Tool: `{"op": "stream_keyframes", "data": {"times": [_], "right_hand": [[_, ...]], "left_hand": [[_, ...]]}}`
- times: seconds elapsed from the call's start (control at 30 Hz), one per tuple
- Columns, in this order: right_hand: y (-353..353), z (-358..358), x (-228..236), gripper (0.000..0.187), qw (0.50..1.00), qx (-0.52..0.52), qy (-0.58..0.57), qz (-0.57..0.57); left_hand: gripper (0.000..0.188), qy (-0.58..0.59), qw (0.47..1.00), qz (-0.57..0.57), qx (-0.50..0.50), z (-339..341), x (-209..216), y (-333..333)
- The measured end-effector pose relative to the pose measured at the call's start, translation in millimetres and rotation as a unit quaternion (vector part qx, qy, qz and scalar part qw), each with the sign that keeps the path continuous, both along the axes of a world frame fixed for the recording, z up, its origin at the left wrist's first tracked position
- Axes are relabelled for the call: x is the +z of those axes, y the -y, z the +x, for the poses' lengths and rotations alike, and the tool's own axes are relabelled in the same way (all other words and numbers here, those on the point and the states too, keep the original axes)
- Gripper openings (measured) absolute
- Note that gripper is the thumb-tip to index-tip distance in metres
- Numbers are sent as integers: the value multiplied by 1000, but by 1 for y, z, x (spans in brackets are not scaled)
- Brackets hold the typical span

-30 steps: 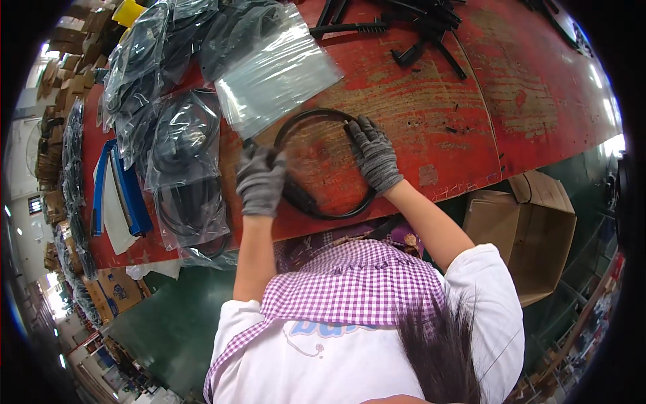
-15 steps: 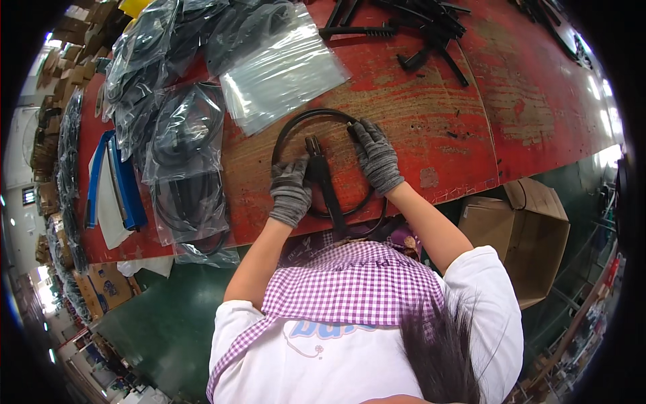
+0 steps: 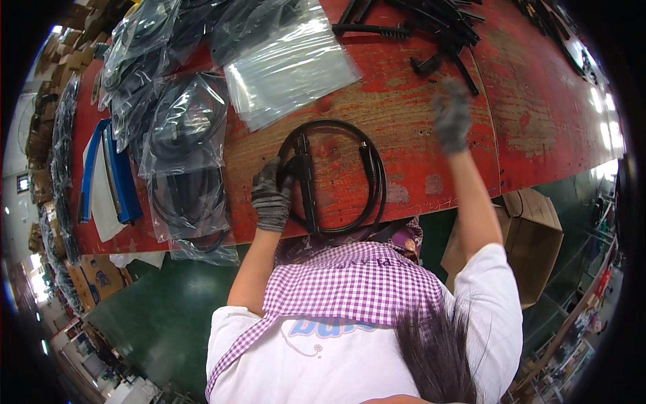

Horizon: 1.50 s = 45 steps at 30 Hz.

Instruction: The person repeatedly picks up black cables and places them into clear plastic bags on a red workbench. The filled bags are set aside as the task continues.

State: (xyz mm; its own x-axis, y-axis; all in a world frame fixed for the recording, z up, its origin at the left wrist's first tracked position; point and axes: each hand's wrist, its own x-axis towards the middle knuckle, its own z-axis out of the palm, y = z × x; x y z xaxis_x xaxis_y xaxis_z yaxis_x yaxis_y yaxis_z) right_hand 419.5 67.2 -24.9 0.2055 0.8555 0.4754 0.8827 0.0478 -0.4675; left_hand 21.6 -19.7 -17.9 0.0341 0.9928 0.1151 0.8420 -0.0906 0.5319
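Note:
A coiled black cable (image 3: 383, 182) lies on the red, worn worktable near its front edge. Inside the coil's left part is a black clamp-like handle (image 3: 306, 182) with a metal-looking top, and a brass-coloured tip (image 3: 364, 144) ends a thicker sleeve on the right. My left hand (image 3: 272, 196), in a grey knit glove, is closed round the coil's left side beside the handle. My right hand (image 3: 452, 120), gloved alike, is off the cable and reaches over the table towards a pile of black handle-like parts (image 3: 431, 27). Motion blur smears its fingers.
Clear plastic bags (image 3: 289, 74) lie flat beyond the coil. Bagged black cables (image 3: 188, 128) heap up on the left, next to a blue holder (image 3: 122, 178) with white sheets. An open cardboard box (image 3: 531, 236) stands below the table edge at right.
My right hand has let go of the cable and moved away to the far right. The cable now lies in a closed double loop, with my left hand still on its left side.

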Motion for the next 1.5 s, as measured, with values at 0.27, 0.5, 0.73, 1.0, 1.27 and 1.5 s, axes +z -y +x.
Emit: {"op": "stream_keyframes", "data": {"times": [0.27,0.5,0.73,1.0,1.27,1.5], "right_hand": [[-80,128,4,55,946,-72,-15,-317],[64,-72,80,27,880,208,-326,-278],[111,-192,75,58,869,139,10,-474],[59,-174,27,56,976,185,107,-51],[46,-172,6,42,973,211,66,-60],[-89,-211,26,23,938,320,103,-90]], "left_hand": [[47,-43,999,-29,-14,1,2,-21],[48,-37,999,-39,-7,-6,8,-15],[48,-46,997,-51,-30,-4,11,-20],[45,-12,997,-2,-74,-26,1,-15],[49,-47,994,-62,-80,-32,11,-19],[47,-26,990,-127,-64,-29,20,-27]]}}
